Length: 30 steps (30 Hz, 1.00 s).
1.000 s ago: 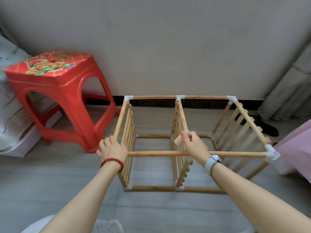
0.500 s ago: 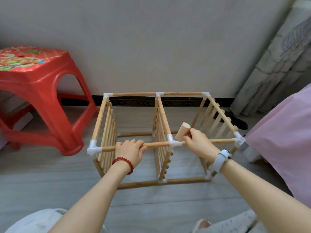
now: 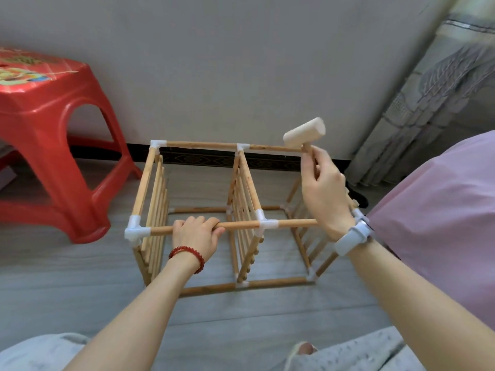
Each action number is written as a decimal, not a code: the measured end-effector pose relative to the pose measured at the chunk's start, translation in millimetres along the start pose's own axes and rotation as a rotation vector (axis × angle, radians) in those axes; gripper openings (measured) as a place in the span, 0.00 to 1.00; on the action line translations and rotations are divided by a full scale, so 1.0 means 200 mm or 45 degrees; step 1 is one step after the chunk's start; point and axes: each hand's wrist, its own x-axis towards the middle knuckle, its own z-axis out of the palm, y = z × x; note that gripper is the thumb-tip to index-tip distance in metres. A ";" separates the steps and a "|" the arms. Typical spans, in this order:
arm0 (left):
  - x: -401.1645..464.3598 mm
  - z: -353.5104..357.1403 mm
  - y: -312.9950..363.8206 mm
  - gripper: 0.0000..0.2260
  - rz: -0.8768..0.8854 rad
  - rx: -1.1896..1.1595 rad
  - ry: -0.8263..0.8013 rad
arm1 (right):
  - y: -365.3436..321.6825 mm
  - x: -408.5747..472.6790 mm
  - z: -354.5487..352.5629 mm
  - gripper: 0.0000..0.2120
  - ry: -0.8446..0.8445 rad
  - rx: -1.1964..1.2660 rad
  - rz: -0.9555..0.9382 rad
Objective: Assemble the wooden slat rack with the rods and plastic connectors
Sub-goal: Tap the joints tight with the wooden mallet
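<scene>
While my left hand (image 3: 197, 235) curls around the near top rod (image 3: 235, 225) of the rack (image 3: 235, 210), which stands on the floor (image 3: 67, 277) near the wall, my right hand (image 3: 322, 191) grips a wooden mallet (image 3: 304, 136) raised above the far right corner. White connectors (image 3: 136, 230) join the rods; a red stool (image 3: 51, 135) stands at left.

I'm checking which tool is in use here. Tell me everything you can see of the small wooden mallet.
The small pale wooden mallet has a stubby cylindrical head on a thin wooden handle. The right hand grips the handle, holding it raised above the wooden slat rack, head tilted, near the rack's far right corner. Nothing else touches it.
</scene>
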 end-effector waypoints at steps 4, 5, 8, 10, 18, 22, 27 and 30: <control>-0.01 0.00 0.00 0.14 -0.013 -0.036 -0.016 | 0.10 -0.23 0.12 0.11 0.006 -0.088 0.111; -0.01 0.00 0.00 0.14 -0.008 -0.042 -0.014 | 0.15 -0.33 0.16 0.12 -0.338 -0.290 0.341; -0.01 0.00 0.00 0.14 0.007 -0.048 -0.004 | 0.22 -0.35 0.15 0.12 -0.574 -0.389 0.595; 0.00 0.00 0.00 0.15 0.004 -0.050 0.002 | 0.13 -0.20 0.10 0.10 -0.267 0.001 0.434; -0.01 -0.01 0.01 0.15 0.003 -0.075 -0.039 | 0.18 -0.42 0.21 0.13 -0.727 -0.459 0.580; 0.00 0.00 0.00 0.14 -0.008 -0.068 -0.023 | 0.01 -0.19 0.11 0.11 -0.128 0.291 0.235; -0.01 -0.01 0.01 0.14 -0.022 -0.094 -0.040 | 0.17 -0.50 0.20 0.12 -0.708 -0.357 0.557; 0.00 -0.01 0.02 0.14 -0.018 -0.090 -0.020 | 0.23 -0.40 0.17 0.15 -0.570 -0.056 0.639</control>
